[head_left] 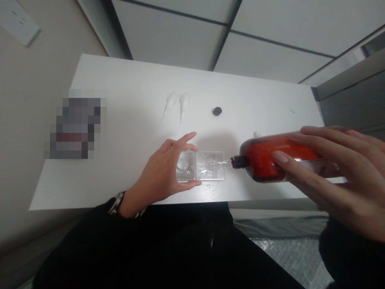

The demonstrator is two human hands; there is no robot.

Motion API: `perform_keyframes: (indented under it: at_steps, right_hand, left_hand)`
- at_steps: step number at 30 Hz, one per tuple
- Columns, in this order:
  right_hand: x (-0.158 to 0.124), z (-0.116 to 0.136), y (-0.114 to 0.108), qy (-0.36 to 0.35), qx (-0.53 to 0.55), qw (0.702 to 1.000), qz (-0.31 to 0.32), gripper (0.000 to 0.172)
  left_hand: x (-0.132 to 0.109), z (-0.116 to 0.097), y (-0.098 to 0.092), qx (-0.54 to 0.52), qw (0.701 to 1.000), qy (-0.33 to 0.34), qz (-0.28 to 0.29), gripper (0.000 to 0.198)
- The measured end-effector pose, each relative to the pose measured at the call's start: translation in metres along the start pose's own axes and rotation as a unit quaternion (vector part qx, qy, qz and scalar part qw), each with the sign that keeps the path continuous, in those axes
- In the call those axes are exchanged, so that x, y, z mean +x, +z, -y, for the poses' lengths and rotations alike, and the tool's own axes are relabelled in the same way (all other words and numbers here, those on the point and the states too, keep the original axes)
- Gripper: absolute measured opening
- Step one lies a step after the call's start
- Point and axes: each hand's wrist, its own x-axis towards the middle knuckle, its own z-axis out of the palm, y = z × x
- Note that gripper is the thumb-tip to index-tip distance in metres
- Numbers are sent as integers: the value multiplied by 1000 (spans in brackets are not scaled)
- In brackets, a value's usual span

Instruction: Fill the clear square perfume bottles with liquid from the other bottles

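Note:
A clear plastic container (209,176) with two square compartments side by side lies near the table's front edge. The fingers and thumb of my left hand (164,168) grip it from both sides around the left compartment. My right hand (339,168) is wrapped round a reddish-brown bottle (264,156), tipped sideways with its threaded, uncapped neck pointing left. Clear liquid runs from the neck into the right compartment. A few drops of liquid (209,186) lie on the table just in front of the container.
On the white table (126,88) a black cap (217,111) lies behind the container. Two whitish droppers or similar small pieces (183,105) lie to its left. A pixelated dark object (76,124) is at the left edge. Another small whitish thing shows behind the bottle.

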Motion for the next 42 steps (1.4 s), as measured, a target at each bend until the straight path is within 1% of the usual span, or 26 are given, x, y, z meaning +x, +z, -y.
perform_keyframes:
  at_steps: [4, 8, 12, 17, 20, 22, 25, 28, 31, 36, 42]
  right_hand:
    - [1, -3, -1, -24, -8, 1000, -7, 94]
    - [2, -1, -4, -16, -3, 1000, 19, 97]
    - [3, 0, -7, -9, -6, 999, 35, 95]
    - [4, -3, -8, -29, -15, 999, 26, 91]
    - [3, -4, -9, -25, -4, 999, 38, 88]
    - [0, -5, -8, -19, -2, 999, 28, 85]
    - [-5, -5, -4, 6, 2, 1000, 24, 84]
    - [-9, -6, -2, 18, 2, 999, 33, 81]
    - [-9, -7, -3, 26, 2, 999, 38, 80]
    - [-6, -8, -5, 12, 3, 999, 38, 78]
    - [-4, -8, -6, 32, 16, 998, 52, 78]
  left_hand:
    - [0, 0, 0, -2, 1000, -3, 1, 98]
    - [0, 0, 0, -3, 1000, -9, 3, 99]
    - [0, 0, 1, -6, 1000, -10, 5, 100]
    - [0, 1, 1, -11, 1000, -5, 5, 99]
    - [0, 1, 1, -9, 1000, -4, 5, 98]
    - [0, 1, 1, -8, 1000, -6, 5, 99]
    - [0, 1, 1, -6, 1000, -9, 6, 99]
    - [1, 1, 1, -6, 1000, -13, 12, 99]
    - [1, 1, 1, -8, 1000, -13, 13, 100]
    - [0, 1, 1, -12, 1000, -8, 9, 99]
    - [1, 0, 1, -11, 1000, -13, 12, 100]
